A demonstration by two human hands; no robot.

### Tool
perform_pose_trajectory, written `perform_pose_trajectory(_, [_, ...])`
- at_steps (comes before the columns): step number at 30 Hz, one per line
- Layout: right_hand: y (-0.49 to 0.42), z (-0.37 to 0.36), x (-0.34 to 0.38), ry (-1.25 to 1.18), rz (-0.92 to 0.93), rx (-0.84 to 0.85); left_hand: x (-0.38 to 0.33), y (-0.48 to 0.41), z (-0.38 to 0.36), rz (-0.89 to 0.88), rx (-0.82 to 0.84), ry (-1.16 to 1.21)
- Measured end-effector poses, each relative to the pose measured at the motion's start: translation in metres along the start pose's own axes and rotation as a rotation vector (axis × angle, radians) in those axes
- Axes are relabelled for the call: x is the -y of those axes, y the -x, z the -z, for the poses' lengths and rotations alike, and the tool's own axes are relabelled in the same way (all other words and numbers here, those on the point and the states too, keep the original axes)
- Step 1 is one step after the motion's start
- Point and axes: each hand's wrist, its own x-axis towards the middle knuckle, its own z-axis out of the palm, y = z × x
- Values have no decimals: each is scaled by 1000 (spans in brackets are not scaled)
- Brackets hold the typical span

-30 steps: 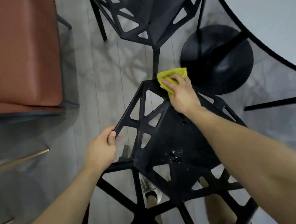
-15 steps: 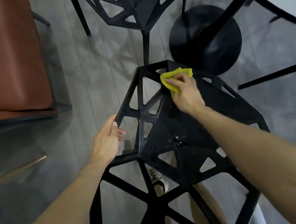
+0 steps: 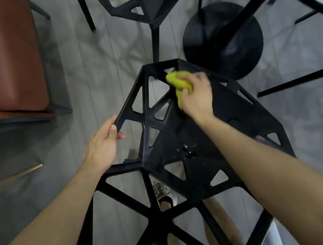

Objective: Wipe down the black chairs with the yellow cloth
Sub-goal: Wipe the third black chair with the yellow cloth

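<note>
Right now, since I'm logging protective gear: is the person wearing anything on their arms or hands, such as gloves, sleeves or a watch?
No. The left hand and right hand are ungloved. The left forearm and right forearm are bare to the frame's edge, with no sleeve in view. No watch, band or ring shows.

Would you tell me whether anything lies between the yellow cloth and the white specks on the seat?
Nothing visible does: the right hand holds the yellow cloth on the black chair, and only bare seat runs to the white specks.
</note>
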Motion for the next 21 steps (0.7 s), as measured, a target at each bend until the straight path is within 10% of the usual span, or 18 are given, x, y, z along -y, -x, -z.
perform_pose_trajectory(4, [-75,8,21,91,15,-286,-3,-1,0,8,-11,14])
perform_pose_trajectory(13, [131,-67,-21,-26,89,450,-7,2,0,-1,-44,-20])
perform_pose_trajectory(21, [12,-36,-6,-29,-70,-256,-8,1,-2,-31,-80,-40])
